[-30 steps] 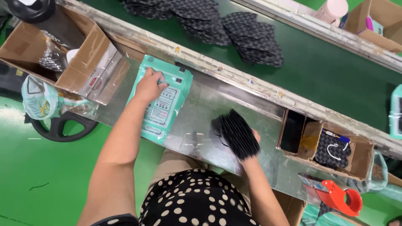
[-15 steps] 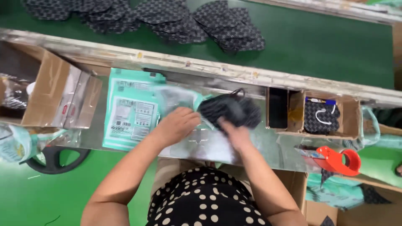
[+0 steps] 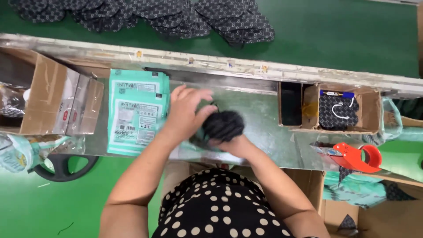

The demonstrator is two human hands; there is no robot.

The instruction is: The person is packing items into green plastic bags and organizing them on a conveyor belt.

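Note:
My right hand (image 3: 238, 145) grips a thick stack of black patterned masks (image 3: 223, 124) above the metal worktop (image 3: 264, 128). My left hand (image 3: 187, 111) lies just left of the stack, fingers curled over a teal pouch (image 3: 199, 135) that peeks out under both hands. The stack presses against that pouch; whether it is inside is hidden by my hands. A pile of flat teal printed pouches (image 3: 136, 112) sits to the left of my left hand.
An open cardboard box (image 3: 53, 101) stands at the left. At the right, another box (image 3: 365, 128) holds black masks, beside a dark flat device (image 3: 291, 103). A red tape dispenser (image 3: 355, 157) is at the right edge. Black masks (image 3: 176, 15) lie on the green belt (image 3: 343, 39).
My left hand left the teal pouch pile and came right with one pouch. My right hand brought the black stack up against it. The camera view shifted and levelled.

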